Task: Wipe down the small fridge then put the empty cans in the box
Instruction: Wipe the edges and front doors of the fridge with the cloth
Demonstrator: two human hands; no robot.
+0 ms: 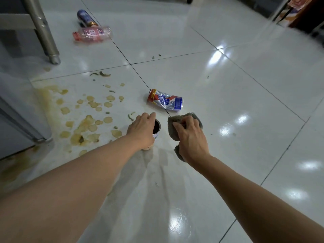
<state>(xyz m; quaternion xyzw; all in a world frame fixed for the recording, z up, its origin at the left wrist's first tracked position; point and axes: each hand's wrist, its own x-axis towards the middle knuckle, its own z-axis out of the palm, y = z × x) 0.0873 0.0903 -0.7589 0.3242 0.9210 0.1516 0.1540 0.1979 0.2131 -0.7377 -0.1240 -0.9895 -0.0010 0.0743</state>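
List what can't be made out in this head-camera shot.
- Box: not in view at all.
- Small fridge: cut off by the left edge; only a lower corner shows.
- Upright can: label mostly hidden by the left hand; its contents are too dark to tell.
- Cloth: partly covered by the right hand.
- Far can and bottle: print too small and blurred to read.

We saw a glossy white tiled floor [228, 76] with dark grout lines. At its centre lay a crushed red, white and blue can [165, 100]. At eleven o'clock, a blue can [86, 18] and a pink plastic bottle [92, 34] lay on their sides, touching. Yellowish brown spill stains [84, 120] spread at nine o'clock. An upright open can [155, 131] stood just below centre.
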